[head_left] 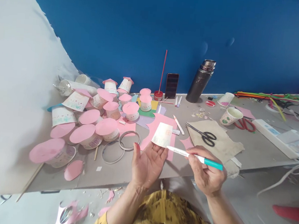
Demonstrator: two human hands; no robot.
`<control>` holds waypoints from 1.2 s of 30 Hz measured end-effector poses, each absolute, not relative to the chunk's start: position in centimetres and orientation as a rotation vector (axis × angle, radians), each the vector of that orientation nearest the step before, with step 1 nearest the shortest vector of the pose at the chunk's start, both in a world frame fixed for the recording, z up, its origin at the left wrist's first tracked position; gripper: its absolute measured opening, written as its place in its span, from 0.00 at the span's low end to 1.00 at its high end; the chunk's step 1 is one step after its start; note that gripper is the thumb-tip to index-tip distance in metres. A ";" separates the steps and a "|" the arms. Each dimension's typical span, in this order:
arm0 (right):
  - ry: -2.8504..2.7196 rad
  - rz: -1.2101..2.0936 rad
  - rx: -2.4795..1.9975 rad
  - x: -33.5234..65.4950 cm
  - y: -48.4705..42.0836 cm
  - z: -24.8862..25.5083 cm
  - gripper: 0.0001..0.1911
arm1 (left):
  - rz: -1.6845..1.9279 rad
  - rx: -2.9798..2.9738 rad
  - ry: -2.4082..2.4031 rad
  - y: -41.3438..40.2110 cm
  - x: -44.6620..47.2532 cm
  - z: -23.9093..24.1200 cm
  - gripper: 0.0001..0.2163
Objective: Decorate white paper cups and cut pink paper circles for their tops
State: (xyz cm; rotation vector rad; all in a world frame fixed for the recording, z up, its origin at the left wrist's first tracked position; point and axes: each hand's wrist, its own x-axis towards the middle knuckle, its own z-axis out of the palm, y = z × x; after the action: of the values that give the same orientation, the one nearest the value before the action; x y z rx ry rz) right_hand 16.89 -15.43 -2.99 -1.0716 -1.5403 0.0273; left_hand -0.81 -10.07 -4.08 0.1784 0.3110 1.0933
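My left hand [149, 165] is palm up with the thumb spread, holding a white paper cup [162, 135] on its fingers; the fingertips are hidden by the cup. Faint green strokes run along the cup's lower edge, and a small reddish window-like drawing is on its side. My right hand [208, 174] grips a white felt-tip pen [196, 157] with a teal cap on its back end. The pen's tip is at the cup's lower right edge; whether it touches I cannot tell. Pink paper [147, 137] lies beyond the cup.
Several decorated cups with pink paper discs [86, 134] crowd the left. Tape rings [114, 153] lie nearer the middle. Black scissors [206, 136] rest on a beige cloth [224, 144]. Behind stand a phone [171, 86] and a dark flask [200, 81]; a power strip [275, 138] is at right.
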 end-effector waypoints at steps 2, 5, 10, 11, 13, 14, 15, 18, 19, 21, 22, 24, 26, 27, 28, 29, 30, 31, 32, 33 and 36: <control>-1.494 0.007 -1.073 16.9 -15.5 -3.1 0.08 | 1.091 0.150 0.295 -10.0 -0.8 -4.0 0.41; -1.472 -0.038 -1.079 16.9 -15.3 -3.0 0.09 | 1.086 0.124 0.287 -9.9 -0.8 -3.9 0.40; -1.544 0.020 -1.074 16.8 -15.1 -2.6 0.09 | 1.080 0.131 0.284 -10.1 -1.0 -4.0 0.41; -1.552 0.053 -1.067 16.8 -15.1 -2.6 0.08 | 1.076 0.131 0.284 -10.1 -1.1 -4.0 0.41; -1.505 0.107 -1.061 16.8 -15.3 -2.6 0.07 | 1.067 0.128 0.286 -10.1 -1.1 -4.0 0.40; -1.449 0.139 -1.070 16.8 -15.4 -2.7 0.07 | 1.063 0.130 0.287 -10.1 -1.1 -4.1 0.40; -1.374 0.183 -1.079 16.9 -15.4 -2.8 0.06 | 1.065 0.141 0.288 -10.0 -1.0 -4.1 0.39; -1.097 0.405 -1.052 17.1 -15.1 -2.9 0.05 | 1.098 0.258 0.296 -10.0 -0.8 -4.4 0.41; -1.007 0.486 -1.024 17.1 -14.8 -2.9 0.07 | 1.125 0.343 0.299 -10.1 -0.7 -4.6 0.42; -0.872 0.597 -0.965 17.2 -14.4 -2.7 0.10 | 1.218 0.614 0.329 -10.5 -0.9 -5.1 0.44; -0.832 0.620 -0.946 17.3 -14.3 -2.6 0.11 | 1.261 0.801 0.364 -10.8 -1.1 -5.4 0.44; -0.806 0.611 -0.939 17.3 -14.4 -2.4 0.12 | 1.267 1.233 0.501 -11.4 -1.6 -5.8 0.40; -0.850 0.541 -0.983 17.2 -14.8 -2.3 0.11 | 1.195 1.604 0.646 -11.8 -2.1 -6.1 0.38; -0.905 0.489 -1.021 17.2 -15.2 -2.3 0.10 | 1.164 1.743 0.698 -12.0 -2.2 -6.1 0.38; -0.977 0.430 -1.063 17.1 -15.5 -2.2 0.09 | 1.151 1.856 0.735 -12.0 -2.2 -6.2 0.39; -1.059 0.364 -1.098 17.0 -15.8 -2.1 0.08 | 1.148 1.948 0.762 -12.0 -2.1 -6.2 0.40; -1.144 0.294 -1.120 16.8 -16.1 -2.0 0.07 | 1.149 2.029 0.782 -11.9 -1.9 -6.3 0.40; -1.221 0.223 -1.125 16.7 -16.3 -1.8 0.06 | 1.148 2.098 0.802 -11.8 -1.8 -6.4 0.41; -1.283 0.157 -1.113 16.5 -16.4 -1.6 0.05 | 1.142 2.157 0.823 -11.7 -1.6 -6.5 0.41; -1.330 0.103 -1.094 16.4 -16.4 -1.4 0.05 | 1.130 2.207 0.841 -11.6 -1.4 -6.6 0.41; -1.412 0.024 -1.035 16.2 -16.3 -1.0 0.05 | 1.072 2.316 0.903 -11.5 -0.9 -6.9 0.42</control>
State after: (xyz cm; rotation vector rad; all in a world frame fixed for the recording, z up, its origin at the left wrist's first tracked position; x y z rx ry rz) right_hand 16.17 -16.28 -1.02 -1.0352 -1.4119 0.0243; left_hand -0.94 -11.51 -6.86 2.3165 0.9030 1.0724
